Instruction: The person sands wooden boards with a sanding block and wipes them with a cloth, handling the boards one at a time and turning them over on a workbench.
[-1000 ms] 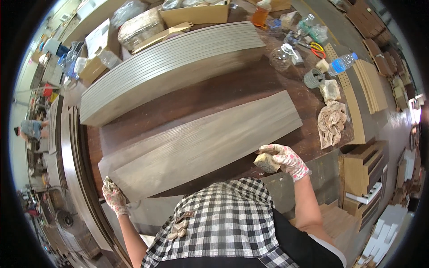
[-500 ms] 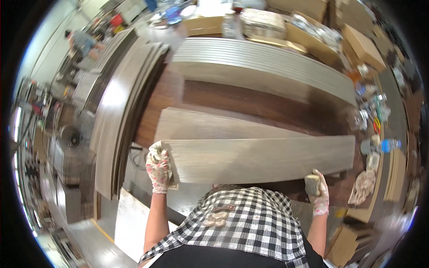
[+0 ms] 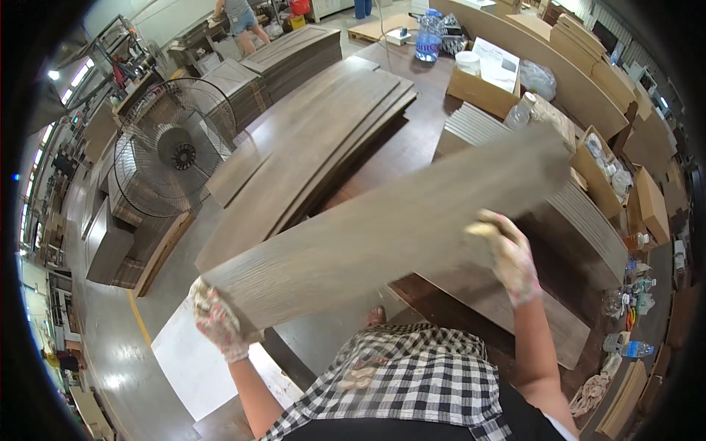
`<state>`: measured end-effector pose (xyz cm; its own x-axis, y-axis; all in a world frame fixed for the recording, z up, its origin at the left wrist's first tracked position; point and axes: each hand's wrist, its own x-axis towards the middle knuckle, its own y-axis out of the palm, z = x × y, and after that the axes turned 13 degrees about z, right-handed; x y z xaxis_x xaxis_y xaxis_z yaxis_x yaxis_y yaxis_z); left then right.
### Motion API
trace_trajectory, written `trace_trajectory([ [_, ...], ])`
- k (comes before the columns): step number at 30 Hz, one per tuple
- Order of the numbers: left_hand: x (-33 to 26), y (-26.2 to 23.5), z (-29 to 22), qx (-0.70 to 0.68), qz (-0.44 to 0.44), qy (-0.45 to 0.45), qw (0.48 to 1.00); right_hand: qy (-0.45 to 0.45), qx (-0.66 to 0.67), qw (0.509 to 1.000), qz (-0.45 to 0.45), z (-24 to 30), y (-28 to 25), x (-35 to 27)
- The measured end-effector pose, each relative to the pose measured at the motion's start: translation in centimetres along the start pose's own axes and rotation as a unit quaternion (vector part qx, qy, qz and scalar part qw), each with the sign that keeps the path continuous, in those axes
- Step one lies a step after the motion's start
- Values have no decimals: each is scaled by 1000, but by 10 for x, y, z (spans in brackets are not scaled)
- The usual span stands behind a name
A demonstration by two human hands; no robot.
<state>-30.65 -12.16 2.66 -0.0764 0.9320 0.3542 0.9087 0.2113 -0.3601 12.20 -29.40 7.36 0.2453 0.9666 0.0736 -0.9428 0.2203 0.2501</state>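
A long grey-brown wood plank [image 3: 382, 228] is raised at a slant above the table, its far right end blurred. My left hand [image 3: 218, 320], in a flower-patterned glove, is closed around the plank's near left end; a bit of pale cloth shows beneath that hand. In a matching glove, my right hand [image 3: 513, 264] pinches a small yellowish sponge block [image 3: 479, 232] over the plank's near edge. Whether the sponge touches the wood I cannot tell. Below my right forearm, another plank [image 3: 544, 323] lies on the dark table.
Piled planks [image 3: 323, 140] stand at the left, with a round floor fan [image 3: 180, 154] beyond. A row of stacked planks [image 3: 588, 228] lies at the right, partly behind the raised one. Cardboard boxes [image 3: 482, 92] and bottles [image 3: 429, 40] line the back; a crumpled cloth [image 3: 594, 389] lies at the right edge.
The plank has swung from nearly level across my front to a slant, its right end now farther away and higher. My view has turned left. My right hand has moved up beside the plank.
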Motion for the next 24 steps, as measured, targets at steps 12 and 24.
trace_trajectory([
  [12,-3,-62,120,110,-47,-125,985,142,82,967,196,-77,88,236],
  [24,65,-45,18,-151,-14,20,988,15,44,994,-100,-57,-39,52],
])
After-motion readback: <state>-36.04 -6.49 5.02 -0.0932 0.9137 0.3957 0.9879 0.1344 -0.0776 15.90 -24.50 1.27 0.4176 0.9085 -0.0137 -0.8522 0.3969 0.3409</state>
